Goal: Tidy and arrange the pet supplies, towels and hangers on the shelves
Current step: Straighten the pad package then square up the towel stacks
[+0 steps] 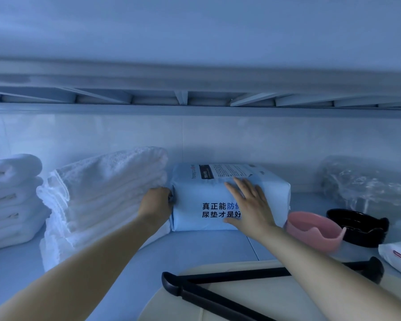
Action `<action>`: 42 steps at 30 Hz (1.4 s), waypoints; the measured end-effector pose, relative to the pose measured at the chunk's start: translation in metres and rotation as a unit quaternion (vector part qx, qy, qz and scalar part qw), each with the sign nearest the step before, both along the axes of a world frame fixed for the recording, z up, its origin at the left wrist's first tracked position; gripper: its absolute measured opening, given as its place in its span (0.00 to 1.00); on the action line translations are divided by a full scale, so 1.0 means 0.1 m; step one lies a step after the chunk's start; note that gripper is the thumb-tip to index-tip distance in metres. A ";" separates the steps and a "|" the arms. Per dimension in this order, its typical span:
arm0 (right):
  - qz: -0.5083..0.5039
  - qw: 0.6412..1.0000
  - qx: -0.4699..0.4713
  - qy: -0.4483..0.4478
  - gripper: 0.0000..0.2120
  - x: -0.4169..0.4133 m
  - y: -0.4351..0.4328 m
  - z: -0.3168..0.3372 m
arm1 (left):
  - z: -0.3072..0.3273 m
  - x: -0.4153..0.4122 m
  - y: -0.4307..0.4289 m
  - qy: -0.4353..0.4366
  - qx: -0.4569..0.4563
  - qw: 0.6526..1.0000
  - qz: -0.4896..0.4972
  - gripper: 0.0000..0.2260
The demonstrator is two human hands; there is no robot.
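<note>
A pale blue plastic pack of pet pads [202,188] sits on the white shelf [206,249] by the far wall, just right of a stack of folded white towels [102,193]. The left hand [156,203] curls round its left end. The right hand [250,205] lies flat, fingers spread, on its near face.

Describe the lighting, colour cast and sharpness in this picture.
Head view: dim, even light with a strong blue cast, no hard shadows; large print on the pad pack reads sharp; the plastic-wrapped bundle at far right looks soft.
</note>
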State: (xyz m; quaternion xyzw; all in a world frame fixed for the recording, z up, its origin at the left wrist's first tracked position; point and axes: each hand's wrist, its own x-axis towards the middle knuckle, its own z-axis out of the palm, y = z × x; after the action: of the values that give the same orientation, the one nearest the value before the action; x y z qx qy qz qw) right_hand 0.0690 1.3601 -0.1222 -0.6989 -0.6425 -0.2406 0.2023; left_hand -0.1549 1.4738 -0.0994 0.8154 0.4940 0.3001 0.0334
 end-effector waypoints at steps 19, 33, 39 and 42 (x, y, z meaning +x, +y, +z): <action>-0.029 0.996 0.019 0.079 0.60 0.09 -0.13 0.16 | 0.74 0.05 -0.24 -0.154 0.136 0.977 -0.049 0.07; 0.089 0.954 0.166 0.233 0.54 0.19 -0.22 0.33 | 1.18 0.41 -0.54 -0.229 0.104 0.954 -0.160 0.09; 0.093 0.950 0.164 0.249 0.52 0.33 -0.13 0.37 | 0.83 0.38 -0.56 -0.109 0.090 0.950 -0.278 0.30; 0.090 0.946 0.165 0.265 0.51 0.36 -0.13 0.35 | 0.70 0.41 -0.50 -0.097 0.118 0.949 -0.275 0.41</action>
State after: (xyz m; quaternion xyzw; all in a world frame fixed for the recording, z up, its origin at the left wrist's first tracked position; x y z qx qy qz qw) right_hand 0.1045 1.3474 -0.0873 -0.6333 -0.5773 -0.1305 0.4986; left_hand -0.1143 1.4241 -0.0289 0.8846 0.2062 0.4131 0.0658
